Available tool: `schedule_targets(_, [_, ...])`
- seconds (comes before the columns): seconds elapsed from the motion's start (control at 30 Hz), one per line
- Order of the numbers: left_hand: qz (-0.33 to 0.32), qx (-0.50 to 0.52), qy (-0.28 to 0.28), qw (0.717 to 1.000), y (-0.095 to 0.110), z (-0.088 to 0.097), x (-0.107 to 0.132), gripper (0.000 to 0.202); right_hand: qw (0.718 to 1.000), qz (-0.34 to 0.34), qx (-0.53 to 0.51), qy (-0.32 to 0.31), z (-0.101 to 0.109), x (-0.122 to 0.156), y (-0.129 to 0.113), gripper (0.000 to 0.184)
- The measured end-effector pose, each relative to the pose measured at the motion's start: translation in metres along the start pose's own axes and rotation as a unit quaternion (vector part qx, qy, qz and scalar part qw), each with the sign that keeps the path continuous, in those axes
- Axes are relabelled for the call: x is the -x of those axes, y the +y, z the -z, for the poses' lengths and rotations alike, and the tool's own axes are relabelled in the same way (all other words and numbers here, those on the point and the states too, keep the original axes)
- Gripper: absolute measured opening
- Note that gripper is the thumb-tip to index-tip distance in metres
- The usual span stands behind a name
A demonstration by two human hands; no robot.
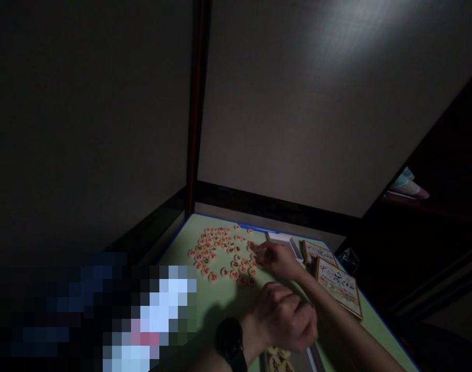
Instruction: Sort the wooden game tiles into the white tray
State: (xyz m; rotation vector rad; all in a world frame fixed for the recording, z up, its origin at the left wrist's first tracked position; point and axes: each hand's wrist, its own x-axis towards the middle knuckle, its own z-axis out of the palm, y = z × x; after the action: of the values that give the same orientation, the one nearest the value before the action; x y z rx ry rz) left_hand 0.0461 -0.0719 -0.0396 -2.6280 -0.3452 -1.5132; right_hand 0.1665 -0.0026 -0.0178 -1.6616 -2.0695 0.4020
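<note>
Round xiangqi pieces [218, 243] with red or dark characters lie scattered over the far left part of a pale green table [189, 305]. My right hand [280, 258] reaches in from the right, its fingers bent down and drawn together at the right edge of these pieces. Whether a piece is between its fingertips is hidden. Nearer to me, my left hand [288, 315], with a dark watch [229, 338] on the wrist, is closed in a fist; what it may hold does not show. Under it stands a box [315, 359] with larger xiangqi pieces [280, 364] inside, partly covered by the hand.
A light open box [284, 240] lies behind my right hand. Two printed box lids [339, 287] rest along the table's right side, one partly over the other. Cabinet panels [282, 113] rise behind the table. A blurred-out patch [158, 305] covers the lower left.
</note>
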Motion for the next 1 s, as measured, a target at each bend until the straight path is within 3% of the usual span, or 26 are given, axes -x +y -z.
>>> schedule_targets(0.07, [-0.014, 0.005, 0.019, 1.0, 0.001, 0.001, -0.003, 0.02, 0.999, 0.034, 0.025, -0.017, -0.003, -0.008, -0.013, 0.02])
schedule_targets(0.23, [-0.045, 0.022, 0.13, 0.99, 0.003, 0.002, -0.006, 0.012, 0.975, 0.14, 0.147, -0.089, -0.021, -0.019, -0.051, 0.014])
schedule_targets(0.43, [-0.046, -0.038, 0.069, 0.996, 0.003, -0.004, -0.002, 0.012, 0.941, 0.186, 0.259, -0.11, -0.031, -0.021, -0.069, 0.013])
schedule_targets(0.53, [-0.04, -0.046, 0.088, 0.994, 0.003, -0.002, -0.004, 0.011, 0.938, 0.191, 0.268, -0.111, -0.034, -0.022, -0.067, 0.015])
schedule_targets(0.7, [0.018, -0.038, 0.139, 0.989, -0.006, 0.009, -0.008, 0.022, 0.967, 0.165, 0.169, -0.091, -0.039, -0.023, -0.055, 0.02])
schedule_targets(0.83, [0.093, -0.047, 0.197, 0.975, -0.024, 0.021, -0.006, 0.033, 0.987, 0.158, 0.027, -0.03, -0.021, -0.008, -0.042, 0.014])
schedule_targets(1.0, [0.153, -0.02, 0.122, 0.98, -0.044, 0.03, -0.001, 0.016, 0.987, 0.148, -0.063, 0.021, 0.021, 0.043, -0.025, 0.013])
